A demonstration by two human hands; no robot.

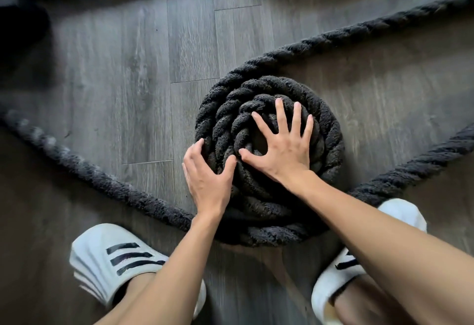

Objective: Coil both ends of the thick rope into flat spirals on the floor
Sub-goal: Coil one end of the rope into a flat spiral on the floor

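- White slides [107, 255] with black stripes stand nearest, one on each side of the work. Both are partly cut off by the forearms and the frame's edge.
- Left hand [207, 178] sits at the near-left rim of the spiral [331, 145]. Its grip is curled: the fingers wrap the outer turn and the thumb lies on top.
- Right hand [282, 145] lies on the spiral's middle with its grip spread wide and flat, pressing the inner turns down. It hides the rope's end.
- One end seems to be mid-winding: several turns lie flat on the wood-grain floor [128, 68], just beyond the feet.
- The next move likely calls for pinning the centre while laying more thick rope [359, 32] snug against the outer turn.
- Loose runs leave to the left, right and far right. Which one feeds the spiral is hard to tell under the arms.
- At the far left another dark stretch is blurred and cut off. The second end is not in view.
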